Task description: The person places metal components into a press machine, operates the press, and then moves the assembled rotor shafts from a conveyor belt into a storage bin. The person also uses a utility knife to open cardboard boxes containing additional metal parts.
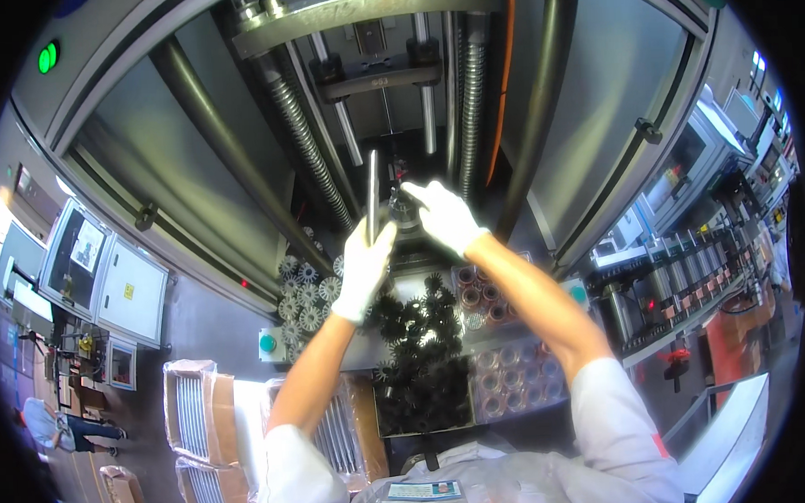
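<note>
Upright in my left hand [366, 263], which wears a white glove, stands a slim metal shaft [373, 183]; the fingers are closed round its lower part. My right hand [447, 216], also in a white glove, reaches in at the fixture [404, 212] in the middle of the press. Its fingertips are bent together at a small dark piece, which I cannot make out. Below my hands lies a pile of black toothed cores [414, 335]. Silver toothed discs [308, 295] are heaped to the left, near my left wrist.
Guide rods and a threaded column [305, 140] of the press frame my hands. Clear trays of copper-coloured rings [513, 381] sit under my right forearm. Cartons of metal shafts [195, 414] stand at lower left. Green buttons [267, 343] flank the work surface. A person [58, 428] is far left.
</note>
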`<state>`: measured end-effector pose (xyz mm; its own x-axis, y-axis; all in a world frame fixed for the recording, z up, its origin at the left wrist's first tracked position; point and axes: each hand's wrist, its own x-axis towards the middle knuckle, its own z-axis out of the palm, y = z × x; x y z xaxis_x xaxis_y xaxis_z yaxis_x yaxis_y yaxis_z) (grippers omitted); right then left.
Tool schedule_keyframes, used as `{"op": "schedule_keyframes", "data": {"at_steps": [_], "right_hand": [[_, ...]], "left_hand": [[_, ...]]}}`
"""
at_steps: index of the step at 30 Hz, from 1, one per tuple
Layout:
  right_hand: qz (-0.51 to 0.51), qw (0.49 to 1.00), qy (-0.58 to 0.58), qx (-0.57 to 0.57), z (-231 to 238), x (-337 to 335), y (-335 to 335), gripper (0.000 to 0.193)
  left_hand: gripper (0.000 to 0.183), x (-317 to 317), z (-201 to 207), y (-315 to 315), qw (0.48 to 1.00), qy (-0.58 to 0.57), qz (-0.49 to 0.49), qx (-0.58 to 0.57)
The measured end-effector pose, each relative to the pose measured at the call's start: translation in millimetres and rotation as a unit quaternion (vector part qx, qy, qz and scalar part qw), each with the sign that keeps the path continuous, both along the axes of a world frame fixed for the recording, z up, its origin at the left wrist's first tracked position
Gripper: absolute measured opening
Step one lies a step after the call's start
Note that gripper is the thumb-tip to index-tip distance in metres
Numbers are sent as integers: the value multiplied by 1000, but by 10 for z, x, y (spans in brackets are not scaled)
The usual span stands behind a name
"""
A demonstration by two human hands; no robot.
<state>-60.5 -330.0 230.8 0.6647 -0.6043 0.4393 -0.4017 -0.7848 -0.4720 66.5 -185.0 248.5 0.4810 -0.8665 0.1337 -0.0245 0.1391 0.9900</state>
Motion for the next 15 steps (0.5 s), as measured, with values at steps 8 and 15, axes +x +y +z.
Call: {"op": "schedule_keyframes", "data": {"at_steps": [8, 15], "right_hand": [[40, 993, 105, 30, 144, -1853, 685, 30], [-50, 978, 122, 162, -78, -3097, 1383, 22]], "left_hand": [[30, -105, 709, -1156, 993, 17, 9, -113], [50, 904, 590, -1822, 945, -220, 69, -232]]}}
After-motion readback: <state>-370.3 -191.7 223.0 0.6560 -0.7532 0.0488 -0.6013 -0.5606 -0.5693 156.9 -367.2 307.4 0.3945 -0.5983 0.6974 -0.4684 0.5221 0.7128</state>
